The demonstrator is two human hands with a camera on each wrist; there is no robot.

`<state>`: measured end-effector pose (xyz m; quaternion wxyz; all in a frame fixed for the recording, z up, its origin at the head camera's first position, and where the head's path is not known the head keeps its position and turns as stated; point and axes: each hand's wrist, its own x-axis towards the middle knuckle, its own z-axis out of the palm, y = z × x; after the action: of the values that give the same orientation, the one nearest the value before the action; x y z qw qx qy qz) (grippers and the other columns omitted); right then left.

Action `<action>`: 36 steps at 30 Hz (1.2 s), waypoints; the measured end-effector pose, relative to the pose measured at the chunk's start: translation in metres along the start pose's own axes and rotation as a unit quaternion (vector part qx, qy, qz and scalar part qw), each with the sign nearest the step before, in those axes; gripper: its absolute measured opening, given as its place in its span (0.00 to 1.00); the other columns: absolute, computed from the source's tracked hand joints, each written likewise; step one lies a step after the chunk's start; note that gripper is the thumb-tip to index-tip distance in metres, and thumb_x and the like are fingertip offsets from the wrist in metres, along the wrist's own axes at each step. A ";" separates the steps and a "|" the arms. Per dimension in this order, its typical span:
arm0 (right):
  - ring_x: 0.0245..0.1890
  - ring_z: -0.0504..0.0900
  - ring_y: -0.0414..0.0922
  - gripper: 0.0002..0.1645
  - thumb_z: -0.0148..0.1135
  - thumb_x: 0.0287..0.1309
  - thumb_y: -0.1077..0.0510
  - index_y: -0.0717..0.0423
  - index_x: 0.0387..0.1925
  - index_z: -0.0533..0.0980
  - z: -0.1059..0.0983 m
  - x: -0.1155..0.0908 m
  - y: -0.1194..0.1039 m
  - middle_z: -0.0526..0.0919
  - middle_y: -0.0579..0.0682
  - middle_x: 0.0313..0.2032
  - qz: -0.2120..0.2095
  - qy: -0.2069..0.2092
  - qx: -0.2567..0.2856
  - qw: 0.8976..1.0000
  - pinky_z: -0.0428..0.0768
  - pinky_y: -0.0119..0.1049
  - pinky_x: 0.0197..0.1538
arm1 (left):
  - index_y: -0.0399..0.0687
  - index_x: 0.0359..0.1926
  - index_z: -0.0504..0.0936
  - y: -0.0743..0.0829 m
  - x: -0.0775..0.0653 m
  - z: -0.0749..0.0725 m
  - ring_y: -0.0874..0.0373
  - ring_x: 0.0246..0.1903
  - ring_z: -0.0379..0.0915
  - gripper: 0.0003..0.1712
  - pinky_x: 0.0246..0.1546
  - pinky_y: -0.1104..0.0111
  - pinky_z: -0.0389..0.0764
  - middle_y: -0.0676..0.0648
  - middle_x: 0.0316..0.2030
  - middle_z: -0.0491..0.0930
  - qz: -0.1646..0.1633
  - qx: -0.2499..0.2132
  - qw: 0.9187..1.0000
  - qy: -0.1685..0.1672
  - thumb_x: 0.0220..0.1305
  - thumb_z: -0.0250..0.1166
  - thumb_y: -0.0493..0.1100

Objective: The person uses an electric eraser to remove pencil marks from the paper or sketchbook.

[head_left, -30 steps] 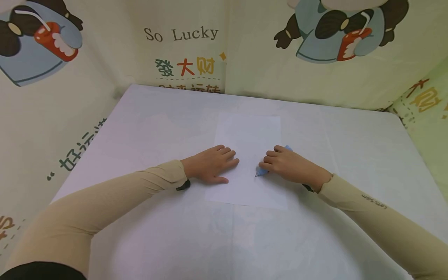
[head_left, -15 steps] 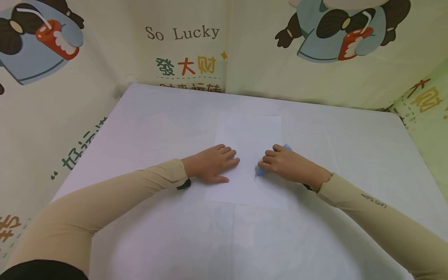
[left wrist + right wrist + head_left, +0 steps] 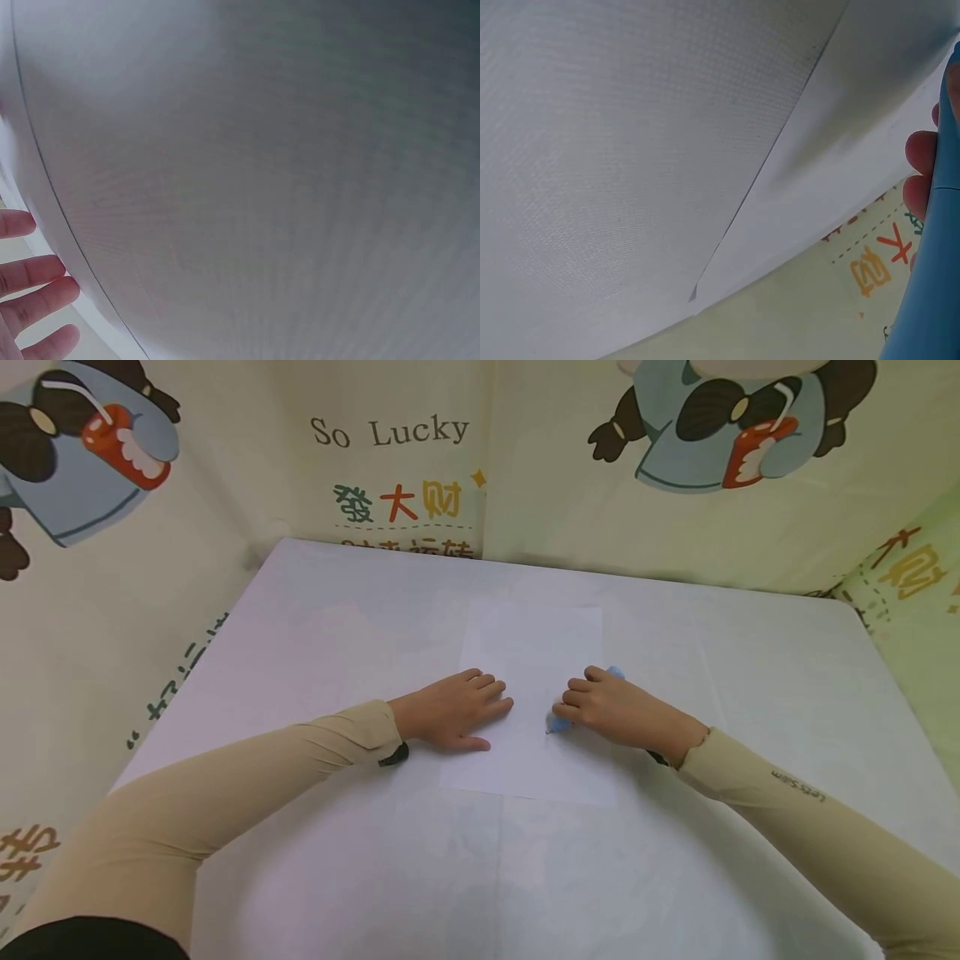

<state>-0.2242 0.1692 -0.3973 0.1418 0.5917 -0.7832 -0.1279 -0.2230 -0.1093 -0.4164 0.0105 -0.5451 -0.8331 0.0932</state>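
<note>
A white sheet of paper (image 3: 536, 643) lies on the white table in the head view. My left hand (image 3: 459, 712) rests on its left part, fingers spread. On the sheet's right side, my right hand (image 3: 613, 707) grips a thick light-blue pen (image 3: 560, 724), whose narrow tip points down at the paper. The hand covers most of the pen's middle. In the right wrist view the smooth blue body of the pen (image 3: 934, 255) fills the right edge, with fingertips (image 3: 921, 152) behind it. Several fingertips (image 3: 45, 289) of my left hand show at the left wrist view's edge.
The white tabletop (image 3: 337, 610) spreads around the sheet. Cream curtains (image 3: 540, 510) with printed characters and lettering hang behind the table and at both sides.
My right hand and the pen tip have shifted very slightly away from me across the paper. The left hand stays in place on the sheet. The left curtain's print has shifted a little.
</note>
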 end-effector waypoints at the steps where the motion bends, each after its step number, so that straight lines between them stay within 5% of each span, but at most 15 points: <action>1: 0.35 0.77 0.44 0.15 0.70 0.47 0.61 0.53 0.37 0.75 0.000 0.000 0.000 0.81 0.45 0.32 0.000 -0.001 0.001 1.000 0.68 0.38 0.41 | 0.45 0.61 0.66 0.000 0.000 0.000 0.50 0.52 0.67 0.36 0.58 0.58 0.66 0.43 0.53 0.71 0.000 0.000 1.000 0.000 0.63 0.50 0.65; 21: 0.33 0.76 0.44 0.16 0.72 0.44 0.61 0.54 0.33 0.72 0.004 0.000 -0.001 0.79 0.46 0.29 -0.005 0.029 0.002 1.000 0.68 0.38 0.40 | 0.44 0.61 0.66 -0.003 -0.001 0.005 0.50 0.51 0.67 0.35 0.57 0.59 0.67 0.44 0.52 0.71 0.006 0.003 1.000 0.012 0.63 0.49 0.65; 36: 0.33 0.75 0.44 0.15 0.70 0.45 0.63 0.54 0.35 0.73 0.002 0.000 0.000 0.80 0.46 0.30 -0.006 0.010 0.004 1.000 0.68 0.37 0.40 | 0.45 0.61 0.66 -0.002 -0.001 0.003 0.49 0.52 0.68 0.36 0.58 0.58 0.66 0.43 0.53 0.71 0.004 0.005 1.000 0.004 0.64 0.49 0.65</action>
<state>-0.2249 0.1688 -0.3995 0.1466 0.5981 -0.7787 -0.1198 -0.2252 -0.1114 -0.4191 0.0165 -0.5486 -0.8306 0.0948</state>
